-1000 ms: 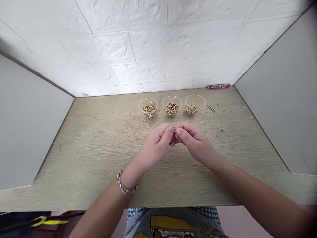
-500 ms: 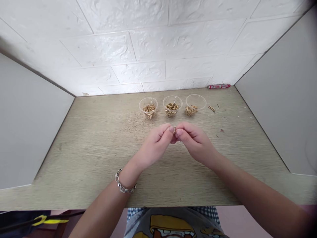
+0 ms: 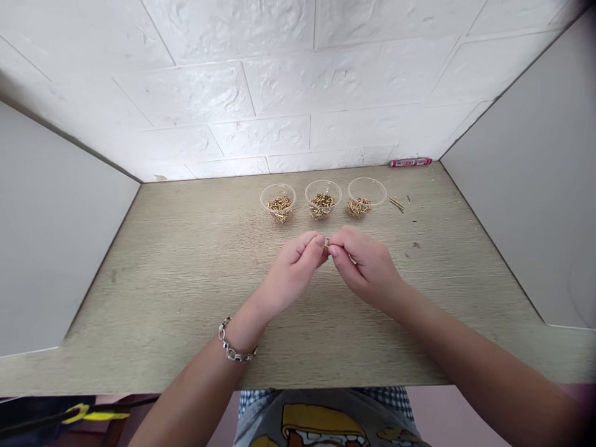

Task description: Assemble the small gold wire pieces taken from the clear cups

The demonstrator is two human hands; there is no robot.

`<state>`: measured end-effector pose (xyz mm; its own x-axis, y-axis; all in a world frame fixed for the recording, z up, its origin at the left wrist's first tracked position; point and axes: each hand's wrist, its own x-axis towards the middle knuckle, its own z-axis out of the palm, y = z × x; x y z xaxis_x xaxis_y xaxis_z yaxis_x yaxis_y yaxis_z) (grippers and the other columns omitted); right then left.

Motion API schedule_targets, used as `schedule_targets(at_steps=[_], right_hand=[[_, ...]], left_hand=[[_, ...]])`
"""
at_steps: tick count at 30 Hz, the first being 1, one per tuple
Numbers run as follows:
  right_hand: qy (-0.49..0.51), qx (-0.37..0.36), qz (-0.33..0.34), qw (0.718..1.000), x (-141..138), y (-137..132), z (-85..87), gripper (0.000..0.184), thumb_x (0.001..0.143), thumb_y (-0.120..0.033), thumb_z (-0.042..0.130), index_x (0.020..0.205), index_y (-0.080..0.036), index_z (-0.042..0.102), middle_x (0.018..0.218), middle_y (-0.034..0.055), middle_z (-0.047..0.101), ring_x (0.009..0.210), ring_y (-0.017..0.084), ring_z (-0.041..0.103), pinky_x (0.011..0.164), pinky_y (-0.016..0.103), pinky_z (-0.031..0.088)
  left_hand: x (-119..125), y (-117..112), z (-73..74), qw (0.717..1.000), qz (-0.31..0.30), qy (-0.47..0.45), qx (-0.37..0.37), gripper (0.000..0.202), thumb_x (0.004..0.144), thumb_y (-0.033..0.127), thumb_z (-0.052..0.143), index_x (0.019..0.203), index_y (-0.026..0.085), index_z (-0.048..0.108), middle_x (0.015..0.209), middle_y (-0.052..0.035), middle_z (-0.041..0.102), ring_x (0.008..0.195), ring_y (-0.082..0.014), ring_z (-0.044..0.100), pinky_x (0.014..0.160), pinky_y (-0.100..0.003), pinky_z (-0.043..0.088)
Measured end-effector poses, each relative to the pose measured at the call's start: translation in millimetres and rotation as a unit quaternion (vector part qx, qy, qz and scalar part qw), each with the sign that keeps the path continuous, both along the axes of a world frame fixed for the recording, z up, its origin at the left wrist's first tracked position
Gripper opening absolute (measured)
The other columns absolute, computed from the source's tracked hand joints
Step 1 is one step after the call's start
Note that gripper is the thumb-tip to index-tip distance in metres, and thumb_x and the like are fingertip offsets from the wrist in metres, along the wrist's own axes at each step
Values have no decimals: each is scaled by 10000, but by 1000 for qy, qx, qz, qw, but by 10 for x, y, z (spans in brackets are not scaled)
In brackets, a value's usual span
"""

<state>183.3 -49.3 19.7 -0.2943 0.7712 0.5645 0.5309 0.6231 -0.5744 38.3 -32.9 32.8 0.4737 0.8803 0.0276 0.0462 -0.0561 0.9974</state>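
My left hand (image 3: 298, 264) and my right hand (image 3: 365, 264) meet at the fingertips over the middle of the table. Both are closed in a pinch. Between them shows a tiny brass-coloured piece (image 3: 326, 242), mostly hidden by the fingers, too small to name exactly. Just beyond my hands stand three clear plastic cups in a row. The left cup (image 3: 278, 211), the middle cup (image 3: 322, 210) and the right cup (image 3: 361, 210) each hold many small brass-coloured pin-like pieces.
Two thin brass rods (image 3: 397, 203) lie on the wooden table (image 3: 177, 267) right of the cups, near small dark specks. A red marker-like tube (image 3: 410, 162) rests against the white wall (image 3: 279, 87). Grey panels border the left (image 3: 56, 236) and right (image 3: 526, 186) sides.
The fingers of my right hand have shifted slightly around the small piece, the thumb now set a little apart from the index finger. My left hand has barely moved.
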Motion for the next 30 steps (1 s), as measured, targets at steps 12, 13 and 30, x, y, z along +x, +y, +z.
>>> schedule_targets(at_steps=[12,13,30], right_hand=[[134,-235,38,962,-9,-9,56,217,896,-253,388,716,-185,489,643,-13,528,619,103,502,590,250,405],[156,-267,48,950,-9,-6,55,227,898,-272,383,716,-184,487,632,-15,517,611,104,499,591,256,412],[21,-67,-1,997,-18,-30,90,199,872,-176,403,687,-186,475,625,-12,504,596,102,462,557,232,361]], left_hand=[[-14,-13,-18,994,12,65,85,350,921,306,331,610,159,396,625,29,462,585,-73,403,585,-218,334],[-14,-14,-16,994,10,69,88,353,924,309,325,616,159,412,633,26,482,590,-74,418,592,-219,342],[0,4,-18,999,-5,35,27,341,913,339,331,616,170,337,577,40,338,552,-79,320,539,-223,297]])
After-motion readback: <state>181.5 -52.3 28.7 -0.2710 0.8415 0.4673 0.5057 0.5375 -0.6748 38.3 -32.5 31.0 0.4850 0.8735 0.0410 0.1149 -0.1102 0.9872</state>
